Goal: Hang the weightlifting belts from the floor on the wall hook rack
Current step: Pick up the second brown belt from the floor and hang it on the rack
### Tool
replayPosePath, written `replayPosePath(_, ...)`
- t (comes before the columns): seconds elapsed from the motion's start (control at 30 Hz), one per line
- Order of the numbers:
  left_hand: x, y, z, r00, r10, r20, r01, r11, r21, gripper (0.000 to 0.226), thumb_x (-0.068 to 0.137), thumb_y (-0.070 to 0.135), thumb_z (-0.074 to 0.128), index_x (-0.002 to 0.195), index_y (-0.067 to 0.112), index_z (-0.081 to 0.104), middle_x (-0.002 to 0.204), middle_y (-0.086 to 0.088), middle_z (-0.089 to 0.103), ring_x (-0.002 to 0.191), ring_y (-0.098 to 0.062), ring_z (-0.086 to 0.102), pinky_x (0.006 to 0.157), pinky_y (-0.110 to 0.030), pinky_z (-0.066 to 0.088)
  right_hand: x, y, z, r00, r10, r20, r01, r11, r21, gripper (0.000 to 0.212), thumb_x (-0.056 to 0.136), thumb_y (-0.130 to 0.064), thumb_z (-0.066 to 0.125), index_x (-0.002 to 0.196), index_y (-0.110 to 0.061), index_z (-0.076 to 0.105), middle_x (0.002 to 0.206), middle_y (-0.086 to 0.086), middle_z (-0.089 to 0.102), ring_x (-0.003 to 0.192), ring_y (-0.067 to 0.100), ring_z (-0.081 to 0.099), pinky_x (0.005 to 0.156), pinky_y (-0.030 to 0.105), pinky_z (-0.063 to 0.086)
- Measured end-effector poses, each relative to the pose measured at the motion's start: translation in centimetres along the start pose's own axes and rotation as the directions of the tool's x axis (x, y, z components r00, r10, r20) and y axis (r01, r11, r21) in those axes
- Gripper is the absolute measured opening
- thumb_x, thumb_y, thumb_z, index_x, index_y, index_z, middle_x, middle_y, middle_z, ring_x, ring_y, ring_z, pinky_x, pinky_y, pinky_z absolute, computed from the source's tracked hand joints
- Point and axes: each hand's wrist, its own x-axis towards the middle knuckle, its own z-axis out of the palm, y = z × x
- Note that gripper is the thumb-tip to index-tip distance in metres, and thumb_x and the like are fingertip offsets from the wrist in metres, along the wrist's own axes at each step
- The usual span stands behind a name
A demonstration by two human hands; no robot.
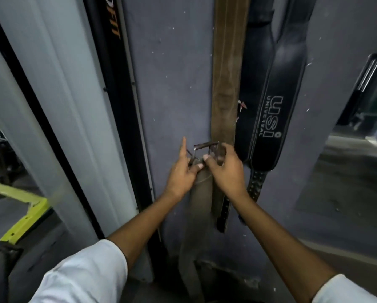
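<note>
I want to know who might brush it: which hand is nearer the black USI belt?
Right. The right hand grips the brown belt's buckle just left of the USI belt; the left hand sits farther left, beyond the buckle.

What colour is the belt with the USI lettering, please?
Black belt, pale lettering; head view.

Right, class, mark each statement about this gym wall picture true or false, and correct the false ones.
1. Both hands are at the metal buckle of the brown belt. True.
2. The black belt printed USI lies on the floor. False: it hangs against the wall, right of the brown belt.
3. The left hand has its index finger pointing up. True.
4. The person wears black gloves. False: the hands are bare, with white sleeves.
</note>
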Motion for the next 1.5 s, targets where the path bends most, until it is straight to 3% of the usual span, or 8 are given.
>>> replayPosePath(0.13,0.8,3.9,0.3,0.963,0.181,-0.202,-0.130,0.962,0.242,0.092,0.092,0.016,0.061,0.159,0.023,-0.001,0.081,-0.001,0.071,0.067,-0.016,0.067,0.066,-0.039,0.059,0.0,-4.3,-0.4,0.987,-0.038,0.156,-0.021,0.933,0.360,0.013,0.091,-0.033,0.072,0.091,-0.020,0.072,0.082,-0.009,0.074,0.078,-0.004,0.068,0.075,0.018,0.050)
replayPosePath(0.3,2.1,7.8,-1.3,0.940,0.304,-0.154,-0.252,0.924,0.286,0.108,0.086,0.032,0.074,0.158,0.030,-0.006,0.128,0.005,0.069,0.092,-0.012,0.074,0.085,-0.032,0.060,2.7,-7.2,-1.9,0.989,0.050,-0.139,0.010,0.915,0.403,0.016,0.097,-0.020,0.062,0.092,-0.019,0.078,0.084,-0.007,0.076,0.078,0.006,0.072,0.074,0.027,0.054)
replayPosePath(0.43,2.7,9.7,-4.2,0.936,0.340,-0.087,-0.341,0.940,0.005,0.107,0.085,0.029,0.077,0.157,0.039,-0.001,0.145,0.005,0.054,0.113,-0.006,0.067,0.091,-0.016,0.052,6.2,-8.2,-4.1,0.982,0.082,-0.168,0.003,0.893,0.450,0.034,0.101,-0.026,0.053,0.076,-0.023,0.076,0.084,0.002,0.078,0.074,0.032,0.072,0.068,0.045,0.058)
replayPosePath(0.63,7.6,11.4,-8.5,0.998,0.015,-0.058,-0.039,0.901,-0.433,0.056,0.089,0.044,0.069,0.131,0.008,0.059,0.126,-0.011,0.069,0.118,-0.026,0.065,0.101,-0.042,0.053,10.2,-15.1,-7.2,0.992,-0.122,0.024,0.094,0.863,0.497,0.031,0.105,-0.028,0.052,0.082,-0.014,0.067,0.101,0.024,0.077,0.061,0.027,0.061,0.038,0.025,0.042)
replayPosePath(0.83,11.4,16.0,-11.7,0.998,0.052,-0.040,-0.065,0.817,-0.572,0.021,0.092,0.032,0.068,0.101,0.013,0.065,0.095,-0.011,0.072,0.082,-0.022,0.069,0.061,-0.031,0.059,12.1,-19.6,-8.7,0.990,-0.134,0.043,0.096,0.869,0.486,0.037,0.101,-0.044,0.057,0.098,-0.010,0.070,0.088,0.006,0.079,0.063,0.017,0.064,0.043,0.024,0.049)
replayPosePath(1.07,15.8,20.1,-11.9,0.980,-0.038,-0.198,-0.107,0.735,-0.670,0.019,0.087,0.027,0.072,0.083,0.012,0.062,0.096,-0.020,0.073,0.093,-0.037,0.072,0.083,-0.055,0.060,9.8,-17.0,-5.0,0.985,-0.175,0.001,0.156,0.880,0.449,0.024,0.092,-0.019,0.072,0.114,-0.008,0.070,0.109,0.008,0.078,0.106,0.024,0.074,0.101,0.053,0.055)
replayPosePath(1.27,16.9,22.9,-13.3,0.998,0.045,0.041,-0.007,0.758,-0.653,0.039,0.082,0.033,0.080,0.104,0.003,0.069,0.094,-0.014,0.077,0.085,-0.027,0.075,0.076,-0.041,0.063,11.6,-16.8,-5.6,0.971,-0.200,-0.134,0.240,0.845,0.478,0.022,0.092,0.004,0.065,0.113,-0.003,0.067,0.109,0.014,0.077,0.103,0.023,0.073,0.098,0.045,0.057)
replayPosePath(1.5,18.4,27.9,-13.3,0.967,0.065,-0.248,-0.218,0.717,-0.663,0.020,0.082,0.018,0.080,0.076,0.009,0.063,0.093,-0.018,0.074,0.083,-0.029,0.073,0.074,-0.045,0.063,10.2,-14.6,-3.1,0.981,-0.192,0.013,0.156,0.832,0.532,0.031,0.089,0.006,0.069,0.120,0.002,0.063,0.103,0.007,0.077,0.089,0.010,0.076,0.082,0.026,0.061)
